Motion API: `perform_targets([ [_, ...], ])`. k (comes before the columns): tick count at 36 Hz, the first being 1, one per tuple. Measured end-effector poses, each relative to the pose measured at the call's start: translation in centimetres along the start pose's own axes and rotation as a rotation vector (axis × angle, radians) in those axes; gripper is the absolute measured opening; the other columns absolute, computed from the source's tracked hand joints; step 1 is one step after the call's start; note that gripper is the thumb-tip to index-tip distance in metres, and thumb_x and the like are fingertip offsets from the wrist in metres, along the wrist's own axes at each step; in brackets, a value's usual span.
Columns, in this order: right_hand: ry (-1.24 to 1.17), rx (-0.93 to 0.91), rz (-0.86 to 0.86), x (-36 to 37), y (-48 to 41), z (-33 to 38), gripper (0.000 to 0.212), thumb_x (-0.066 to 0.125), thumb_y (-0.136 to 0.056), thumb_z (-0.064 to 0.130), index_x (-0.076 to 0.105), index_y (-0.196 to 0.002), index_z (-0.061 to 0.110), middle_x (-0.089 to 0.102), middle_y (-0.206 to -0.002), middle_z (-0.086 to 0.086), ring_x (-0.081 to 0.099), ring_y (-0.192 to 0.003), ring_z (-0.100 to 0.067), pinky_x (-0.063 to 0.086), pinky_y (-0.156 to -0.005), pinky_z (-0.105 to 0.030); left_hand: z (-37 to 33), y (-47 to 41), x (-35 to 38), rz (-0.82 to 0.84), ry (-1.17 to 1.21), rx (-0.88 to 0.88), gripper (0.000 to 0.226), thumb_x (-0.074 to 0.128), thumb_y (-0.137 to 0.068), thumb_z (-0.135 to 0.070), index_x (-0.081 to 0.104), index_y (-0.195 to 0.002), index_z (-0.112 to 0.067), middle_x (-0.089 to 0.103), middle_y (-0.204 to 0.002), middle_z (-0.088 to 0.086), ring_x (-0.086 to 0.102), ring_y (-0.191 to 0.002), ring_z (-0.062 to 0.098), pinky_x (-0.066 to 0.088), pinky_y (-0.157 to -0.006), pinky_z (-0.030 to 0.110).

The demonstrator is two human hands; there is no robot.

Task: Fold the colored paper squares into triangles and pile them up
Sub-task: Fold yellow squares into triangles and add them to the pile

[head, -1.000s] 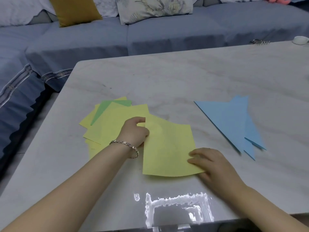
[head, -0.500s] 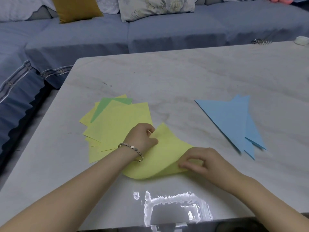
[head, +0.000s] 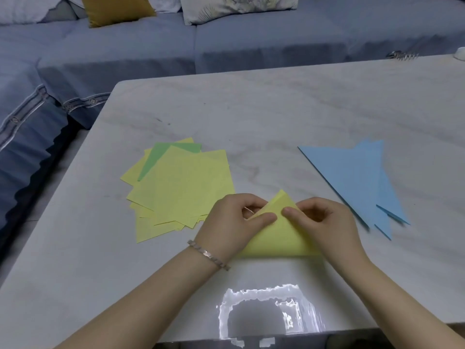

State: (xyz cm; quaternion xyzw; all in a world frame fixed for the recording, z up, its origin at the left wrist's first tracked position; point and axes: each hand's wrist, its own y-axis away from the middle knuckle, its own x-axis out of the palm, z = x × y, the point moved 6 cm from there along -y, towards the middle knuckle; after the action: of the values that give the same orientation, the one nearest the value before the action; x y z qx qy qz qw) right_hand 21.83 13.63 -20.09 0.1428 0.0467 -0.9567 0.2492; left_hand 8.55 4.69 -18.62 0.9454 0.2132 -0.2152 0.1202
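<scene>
A yellow paper sheet lies folded over into a triangle shape near the table's front edge, its two corners meeting at the top. My left hand and my right hand pinch those corners together with thumbs and fingers. To the left lies a loose stack of yellow squares with a green sheet showing near its top. Blue folded triangles are piled to the right of my hands.
The marble table has a bright glare patch near its front edge. A metal object and a white item sit at the far right edge. A blue sofa with cushions runs behind and to the left.
The flat yellow square was lifted at its near corner and folded over. Both hands moved together to the top corner, where they now pinch it.
</scene>
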Motion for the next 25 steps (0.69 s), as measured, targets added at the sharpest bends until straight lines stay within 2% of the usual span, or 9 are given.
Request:
perform_targets([
  [4,-0.036,0.016,-0.069,-0.5,0.3,0.1,0.019,0.080,-0.068,0.014,0.062,-0.067,0.021,0.060,-0.053,0.012,0.051,-0.051,-0.002,0.039,-0.052,-0.008,0.3,0.3,0.0,-0.133,0.136,-0.011,0.026,0.074,-0.074,-0.009,0.065,-0.075,-0.033,0.056,-0.063,-0.014,0.049,-0.053,-0.003,0.040,-0.059,0.005],
  [7,-0.112,0.020,-0.075,-0.8,0.6,0.5,0.030,0.077,-0.070,0.009,0.059,-0.086,0.027,0.065,-0.059,0.011,0.055,-0.053,0.000,0.041,-0.057,-0.007,0.1,0.7,-0.1,-0.193,0.198,-0.004,0.033,0.075,-0.072,-0.005,0.065,-0.071,-0.036,0.058,-0.060,-0.014,0.051,-0.054,-0.002,0.040,-0.060,0.004],
  [9,-0.154,0.014,-0.046,-0.9,0.7,0.8,0.033,0.075,-0.072,0.003,0.062,-0.090,0.028,0.066,-0.062,0.013,0.057,-0.056,0.001,0.042,-0.059,-0.005,-0.1,1.0,-0.2,-0.224,0.206,0.007,0.033,0.075,-0.072,-0.004,0.066,-0.068,-0.036,0.060,-0.059,-0.014,0.053,-0.056,-0.002,0.039,-0.059,0.002],
  [15,-0.101,-0.028,-0.018,-1.0,1.0,1.5,0.028,0.074,-0.072,0.000,0.068,-0.073,0.028,0.066,-0.061,0.019,0.058,-0.059,0.005,0.042,-0.061,-0.003,-0.2,1.7,-0.2,-0.231,0.242,-0.018,0.031,0.074,-0.072,-0.006,0.068,-0.066,-0.036,0.063,-0.056,-0.019,0.055,-0.059,-0.005,0.040,-0.060,0.001],
  [21,-0.088,-0.025,-0.012,-1.2,1.1,1.6,0.028,0.074,-0.072,0.001,0.069,-0.070,0.029,0.065,-0.059,0.019,0.058,-0.058,0.005,0.040,-0.059,-0.003,-0.3,2.0,0.0,-0.212,0.242,-0.010,0.027,0.072,-0.074,-0.005,0.070,-0.072,-0.032,0.063,-0.057,-0.028,0.056,-0.060,-0.010,0.039,-0.061,0.001],
  [25,-0.072,-0.035,-0.001,-1.3,1.2,1.9,0.028,0.075,-0.072,0.002,0.069,-0.070,0.029,0.064,-0.056,0.019,0.057,-0.056,0.006,0.039,-0.058,-0.003,-0.3,2.3,0.1,-0.210,0.245,-0.012,0.030,0.071,-0.076,-0.006,0.068,-0.071,-0.035,0.063,-0.059,-0.029,0.055,-0.060,-0.010,0.039,-0.061,0.002],
])
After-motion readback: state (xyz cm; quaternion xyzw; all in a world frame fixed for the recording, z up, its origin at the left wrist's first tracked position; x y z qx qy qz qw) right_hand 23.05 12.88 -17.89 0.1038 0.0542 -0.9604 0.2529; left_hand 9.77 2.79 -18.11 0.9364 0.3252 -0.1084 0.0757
